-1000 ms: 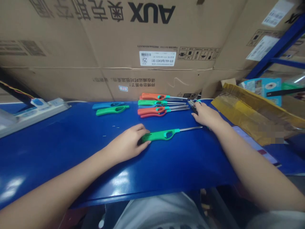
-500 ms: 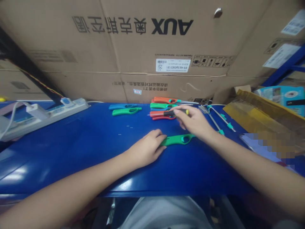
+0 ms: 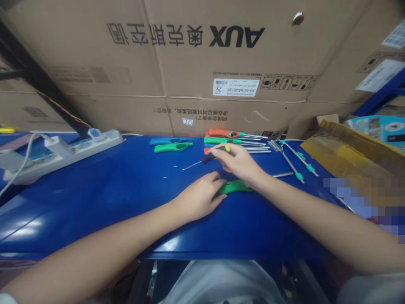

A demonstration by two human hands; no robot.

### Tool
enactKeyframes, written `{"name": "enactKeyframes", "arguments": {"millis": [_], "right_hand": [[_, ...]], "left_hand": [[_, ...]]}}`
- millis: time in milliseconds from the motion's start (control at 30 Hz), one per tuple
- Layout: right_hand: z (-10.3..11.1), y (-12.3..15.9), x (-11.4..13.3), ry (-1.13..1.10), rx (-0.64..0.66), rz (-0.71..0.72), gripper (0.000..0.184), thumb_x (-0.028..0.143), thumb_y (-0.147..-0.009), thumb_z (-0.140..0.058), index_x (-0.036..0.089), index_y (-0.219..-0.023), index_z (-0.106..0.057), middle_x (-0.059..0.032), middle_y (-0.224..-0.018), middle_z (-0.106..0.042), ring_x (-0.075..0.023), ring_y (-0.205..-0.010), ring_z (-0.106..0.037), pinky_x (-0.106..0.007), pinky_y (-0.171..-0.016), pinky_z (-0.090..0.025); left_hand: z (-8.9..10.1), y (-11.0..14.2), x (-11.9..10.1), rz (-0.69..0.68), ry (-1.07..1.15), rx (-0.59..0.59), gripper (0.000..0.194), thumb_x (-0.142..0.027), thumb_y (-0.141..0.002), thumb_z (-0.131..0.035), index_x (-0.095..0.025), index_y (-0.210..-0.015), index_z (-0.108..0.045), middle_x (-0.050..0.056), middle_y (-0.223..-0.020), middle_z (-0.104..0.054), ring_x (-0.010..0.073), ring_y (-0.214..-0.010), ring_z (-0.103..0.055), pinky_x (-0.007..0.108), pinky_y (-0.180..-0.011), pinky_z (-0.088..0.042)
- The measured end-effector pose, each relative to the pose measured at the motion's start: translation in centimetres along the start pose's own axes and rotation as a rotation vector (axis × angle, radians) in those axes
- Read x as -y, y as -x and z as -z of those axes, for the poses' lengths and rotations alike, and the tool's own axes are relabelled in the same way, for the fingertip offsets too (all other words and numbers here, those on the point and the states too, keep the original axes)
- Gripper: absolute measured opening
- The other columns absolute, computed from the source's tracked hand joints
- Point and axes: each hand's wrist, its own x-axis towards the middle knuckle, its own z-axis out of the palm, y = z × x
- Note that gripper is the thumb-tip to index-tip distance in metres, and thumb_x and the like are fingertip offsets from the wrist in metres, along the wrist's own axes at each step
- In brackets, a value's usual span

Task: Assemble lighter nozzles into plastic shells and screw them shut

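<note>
My left hand (image 3: 201, 195) grips the butt end of a green lighter (image 3: 236, 186) lying on the blue table. Part of this lighter is hidden by my right forearm, and its metal tube shows beyond. Held in my right hand (image 3: 238, 160) is a screwdriver (image 3: 207, 158) with a black handle and yellow end. Its thin shaft slants down to the left, the tip near some small thin pieces (image 3: 164, 177). Behind my right hand lie an orange lighter (image 3: 221, 133), a green lighter (image 3: 215, 139) and others with metal tubes, partly covered.
A green lighter casing (image 3: 172, 147) and a blue one (image 3: 166, 140) lie at the back. Metal tubes with teal parts (image 3: 292, 162) rest on the right, beside a taped carton (image 3: 341, 152). A white power strip (image 3: 76, 152) stands left. A large cardboard box (image 3: 186, 63) walls the back.
My right hand has moved left, and the screwdriver now points down-left towards the small pieces. My left hand stays on the green lighter. The view has shifted slightly.
</note>
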Motion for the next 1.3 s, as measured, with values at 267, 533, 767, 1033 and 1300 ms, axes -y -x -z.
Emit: {"name": "enactKeyframes", "arguments": {"millis": [267,533,767,1033,1300], "right_hand": [[6.2,1.4,0.2,-0.550,-0.333,-0.086,0.035,0.049,-0.073,-0.080,0.019,-0.079,-0.062,0.0053,-0.064,-0.052,-0.0061,-0.049,-0.044,-0.018,-0.038,-0.035],[9.0,1.2,-2.3,-0.734,-0.410,-0.314,0.031,0.047,-0.084,-0.070,0.021,-0.078,-0.056,0.0073,-0.058,-0.047,-0.0046,-0.044,-0.042,-0.014,-0.040,-0.042],[7.7,1.6,-2.0,-0.765,-0.368,-0.325,0.029,0.047,-0.089,-0.064,0.020,-0.081,-0.057,0.0049,-0.065,-0.059,-0.0046,-0.043,-0.045,-0.016,-0.038,-0.040],[6.3,2.2,-2.3,-0.722,-0.307,-0.259,0.035,0.052,-0.090,-0.061,0.019,-0.081,-0.057,0.0026,-0.068,-0.065,-0.0067,-0.042,-0.049,-0.020,-0.038,-0.039],[6.3,2.2,-2.8,-0.729,-0.315,-0.256,0.034,0.048,-0.093,-0.056,0.017,-0.081,-0.059,0.0013,-0.066,-0.065,-0.0071,-0.040,-0.049,-0.020,-0.037,-0.040]], "left_hand": [[-0.5,-0.5,0.4,-0.141,0.134,0.000,0.040,-0.035,-0.098,-0.058,-0.018,-0.134,-0.061,0.012,-0.119,-0.063,0.0237,-0.110,-0.062,0.039,-0.100,-0.053],[-0.7,-0.6,0.6,-0.123,0.157,0.005,0.042,-0.037,-0.098,-0.058,-0.018,-0.136,-0.061,0.011,-0.120,-0.063,0.0221,-0.111,-0.060,0.037,-0.101,-0.051],[-0.4,-0.9,-0.2,0.165,0.445,-0.113,0.044,-0.046,-0.088,-0.070,-0.019,-0.123,-0.071,0.009,-0.114,-0.072,0.0190,-0.091,-0.066,0.033,-0.083,-0.055],[0.3,-1.0,-0.8,0.396,0.761,-0.175,0.029,-0.046,-0.087,-0.071,-0.019,-0.091,-0.080,0.003,-0.084,-0.079,0.0162,-0.076,-0.071,0.025,-0.076,-0.056],[0.1,-1.0,-0.5,0.388,0.798,-0.183,0.026,-0.041,-0.079,-0.080,-0.019,-0.091,-0.081,0.005,-0.094,-0.081,0.0183,-0.083,-0.074,0.025,-0.078,-0.059]]}}
